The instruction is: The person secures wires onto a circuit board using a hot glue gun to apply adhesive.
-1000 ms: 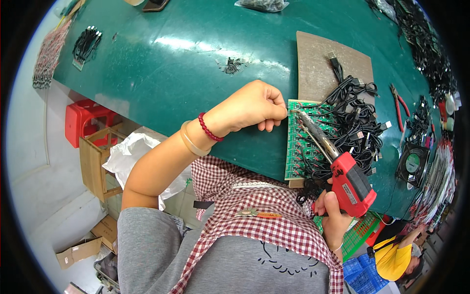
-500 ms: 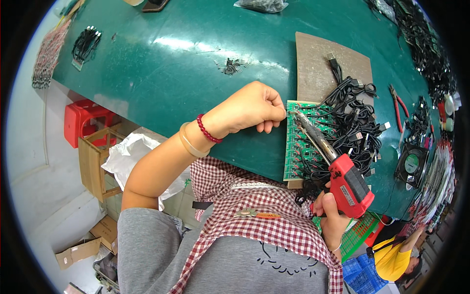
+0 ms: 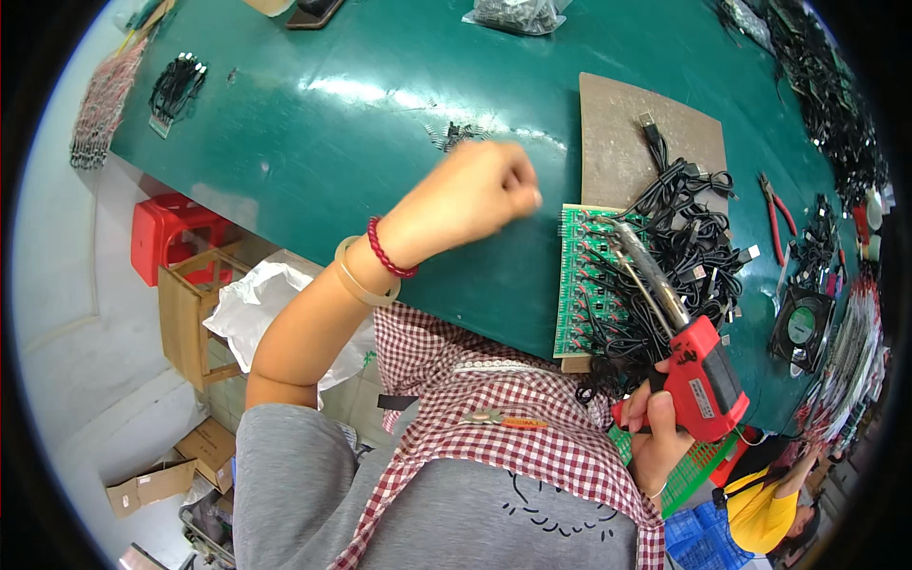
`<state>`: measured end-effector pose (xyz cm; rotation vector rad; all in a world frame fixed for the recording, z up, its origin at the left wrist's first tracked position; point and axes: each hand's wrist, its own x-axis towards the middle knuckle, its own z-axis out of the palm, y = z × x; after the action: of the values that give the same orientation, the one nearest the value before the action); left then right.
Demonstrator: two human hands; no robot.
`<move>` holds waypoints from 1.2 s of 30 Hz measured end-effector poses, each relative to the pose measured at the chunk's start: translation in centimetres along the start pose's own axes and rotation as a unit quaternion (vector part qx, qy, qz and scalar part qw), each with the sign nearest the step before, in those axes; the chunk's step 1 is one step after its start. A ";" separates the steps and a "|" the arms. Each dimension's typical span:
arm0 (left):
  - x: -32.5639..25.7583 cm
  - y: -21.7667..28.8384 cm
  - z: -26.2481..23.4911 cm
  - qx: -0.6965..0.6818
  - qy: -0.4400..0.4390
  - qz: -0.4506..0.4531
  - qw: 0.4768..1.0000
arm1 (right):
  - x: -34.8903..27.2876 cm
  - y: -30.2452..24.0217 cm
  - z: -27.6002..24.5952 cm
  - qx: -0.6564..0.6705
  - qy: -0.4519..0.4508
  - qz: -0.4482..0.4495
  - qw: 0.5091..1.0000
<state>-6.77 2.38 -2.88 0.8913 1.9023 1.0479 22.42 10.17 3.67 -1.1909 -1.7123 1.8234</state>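
Circuit board (image 3: 573, 304) runs near-to-far; left hand (image 3: 480, 188), nearer, left of board, curled, contents unclear; right hand (image 3: 658, 439) grips soldering iron (image 3: 701, 380).

Print on red soldering gun's (image 3: 692, 353) pale label (image 3: 701, 399), fan's (image 3: 804, 348) green label (image 3: 801, 321), apron's (image 3: 570, 445) orange tag (image 3: 524, 424): illegible.

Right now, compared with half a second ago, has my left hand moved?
Yes. Your left hand has moved left, away from the green circuit board's left edge, toward the small pile of black components.
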 end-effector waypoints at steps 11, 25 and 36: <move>0.2 0.2 -0.9 0.361 0.260 0.120 0.888 | 0.2 -0.6 -0.2 0.070 0.001 -0.041 0.997; -8.6 4.7 8.1 -0.558 -0.252 -0.067 0.788 | 1.1 -3.6 1.8 -0.072 -0.172 0.037 0.982; -8.4 5.9 6.5 -0.200 -0.166 0.104 0.960 | 1.4 -3.6 1.6 -0.163 -0.177 0.006 0.971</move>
<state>3.94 -0.04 2.38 0.9689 1.2809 1.2618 19.38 10.90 6.44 -1.0349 -2.2799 1.8997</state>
